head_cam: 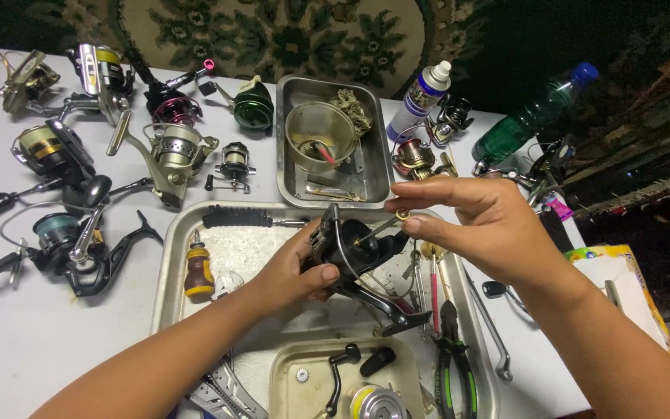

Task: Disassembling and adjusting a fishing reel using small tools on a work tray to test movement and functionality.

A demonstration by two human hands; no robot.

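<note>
One black reel (354, 260) sits clamped in the left hand (292, 271), fingers wrapped round its body above the large tray (166, 256). The right hand (478, 221) pinches a small brass part (402, 215) between thumb and forefinger at the reel's shaft tip. Two smaller trays lie beyond and below the fingers. About eight other reels (172, 151) crowd the table left of the fingers; two bottles (533, 116) stand beyond the right fingertips.

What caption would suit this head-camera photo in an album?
Left hand grips a black fishing reel while right hand pinches its brass shaft over a metal tray.
</note>
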